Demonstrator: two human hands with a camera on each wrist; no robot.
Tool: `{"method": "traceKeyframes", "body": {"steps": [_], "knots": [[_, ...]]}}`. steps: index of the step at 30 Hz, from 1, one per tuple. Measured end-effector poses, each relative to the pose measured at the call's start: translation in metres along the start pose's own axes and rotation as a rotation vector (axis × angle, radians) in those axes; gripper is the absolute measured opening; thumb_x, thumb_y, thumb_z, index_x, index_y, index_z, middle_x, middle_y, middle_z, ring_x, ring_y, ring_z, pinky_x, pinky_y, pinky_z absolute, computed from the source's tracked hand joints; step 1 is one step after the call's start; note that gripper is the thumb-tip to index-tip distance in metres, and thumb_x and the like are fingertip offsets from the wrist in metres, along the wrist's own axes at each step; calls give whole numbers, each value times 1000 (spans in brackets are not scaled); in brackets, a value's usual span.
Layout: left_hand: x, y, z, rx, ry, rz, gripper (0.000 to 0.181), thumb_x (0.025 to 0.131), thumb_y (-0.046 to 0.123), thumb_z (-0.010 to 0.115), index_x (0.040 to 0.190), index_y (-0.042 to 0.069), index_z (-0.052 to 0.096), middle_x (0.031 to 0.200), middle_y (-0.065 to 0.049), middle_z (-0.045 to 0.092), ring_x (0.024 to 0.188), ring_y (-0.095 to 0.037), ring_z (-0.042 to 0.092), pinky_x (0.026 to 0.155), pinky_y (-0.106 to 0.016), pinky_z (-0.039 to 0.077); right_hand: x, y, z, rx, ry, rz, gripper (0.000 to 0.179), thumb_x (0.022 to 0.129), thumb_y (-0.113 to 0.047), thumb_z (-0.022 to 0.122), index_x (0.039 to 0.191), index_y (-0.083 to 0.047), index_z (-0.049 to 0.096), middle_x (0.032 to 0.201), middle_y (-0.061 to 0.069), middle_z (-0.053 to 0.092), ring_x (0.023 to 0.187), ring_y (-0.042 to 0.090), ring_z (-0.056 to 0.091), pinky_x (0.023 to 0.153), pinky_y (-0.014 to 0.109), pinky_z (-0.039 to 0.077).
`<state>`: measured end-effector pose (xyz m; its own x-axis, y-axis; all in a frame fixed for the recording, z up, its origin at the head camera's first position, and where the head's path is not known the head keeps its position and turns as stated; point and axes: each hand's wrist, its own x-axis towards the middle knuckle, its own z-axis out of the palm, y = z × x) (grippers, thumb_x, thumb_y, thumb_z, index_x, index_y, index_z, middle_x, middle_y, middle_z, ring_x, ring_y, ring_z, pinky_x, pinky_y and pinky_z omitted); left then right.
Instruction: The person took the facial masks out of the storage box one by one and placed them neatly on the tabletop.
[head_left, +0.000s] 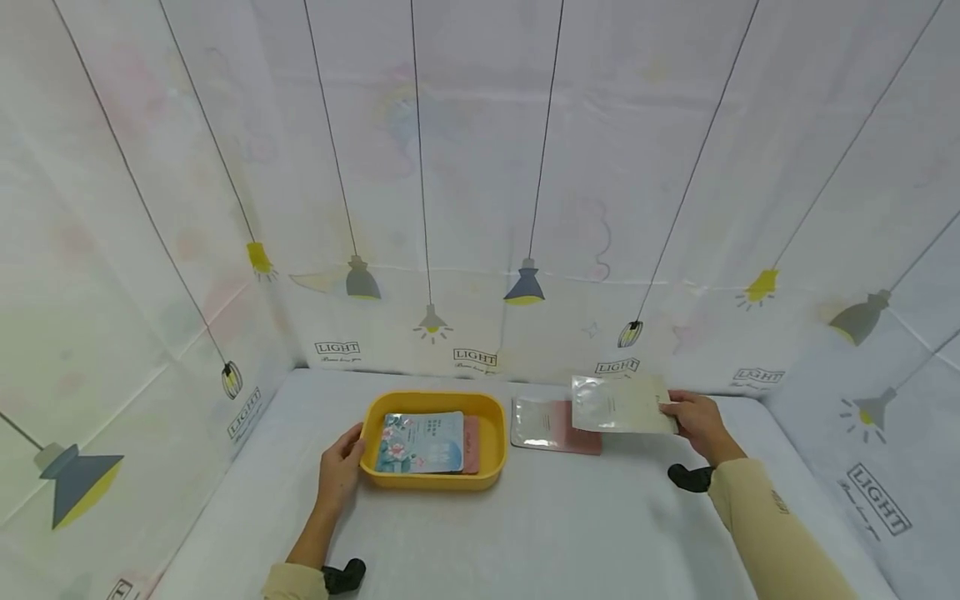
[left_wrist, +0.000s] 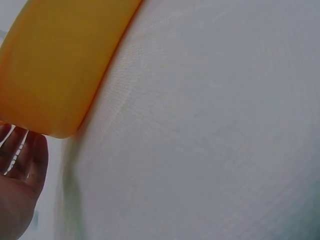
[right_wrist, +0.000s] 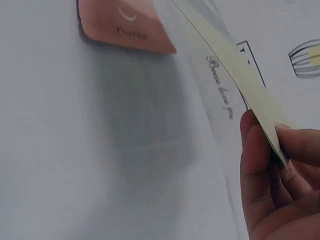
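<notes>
1. Pale pouch point(head_left: 626, 406): thin, part glossy, aloft right of the tray point(head_left: 427, 482), its right end pinched by the right hand point(head_left: 701, 425).
2. Holding it up seems the step; the next move likely calls for a steady pinch.
3. Pink pouch point(head_left: 553, 427): shiny, round-cornered, right of the tray.
4. Tray: smooth, yellow, rounded; left hand point(head_left: 342, 467), fingers nearly straight, touches its left end.
5. Inside: floral pouch point(head_left: 422, 443).
</notes>
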<state>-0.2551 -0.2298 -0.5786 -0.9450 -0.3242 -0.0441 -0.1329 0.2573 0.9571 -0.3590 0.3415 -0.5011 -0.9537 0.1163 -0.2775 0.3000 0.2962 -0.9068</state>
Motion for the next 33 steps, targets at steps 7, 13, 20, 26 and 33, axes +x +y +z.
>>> {"method": "traceKeyframes", "body": {"steps": [7,13,20,26,33], "knots": [[-2,1,1,-5,2,-3,44,103,22,45,144,5,45,148,-15,48,132,-31,49,109,-42,40,4,24,-23,-27,58,71,58,96,-11,56,145,12,33,107,8,62,73,1,58,66,24,54],[-1,0,0,-1,2,-5,44,103,23,45,144,6,46,149,-14,47,133,-30,48,110,-42,40,10,41,-26,-42,109,138,57,95,-12,55,144,10,35,123,23,56,84,11,60,66,25,52],[0,0,3,-5,-6,-1,44,104,23,44,144,6,45,149,-14,47,133,-29,48,110,-42,40,19,62,-23,-149,212,129,51,97,-17,51,141,8,43,141,32,42,108,31,53,63,23,45],[-1,-1,1,-6,-7,10,43,104,24,45,144,7,46,148,-13,48,132,-28,49,109,-41,40,17,63,-18,-205,250,99,48,93,-9,48,135,13,46,137,35,45,109,36,52,60,23,45],[-2,0,0,2,-2,28,43,104,25,45,143,8,47,147,-12,49,129,-26,51,109,-42,41,19,66,-12,-209,330,111,45,91,-9,45,131,13,50,135,34,47,116,42,49,79,43,47]]}}
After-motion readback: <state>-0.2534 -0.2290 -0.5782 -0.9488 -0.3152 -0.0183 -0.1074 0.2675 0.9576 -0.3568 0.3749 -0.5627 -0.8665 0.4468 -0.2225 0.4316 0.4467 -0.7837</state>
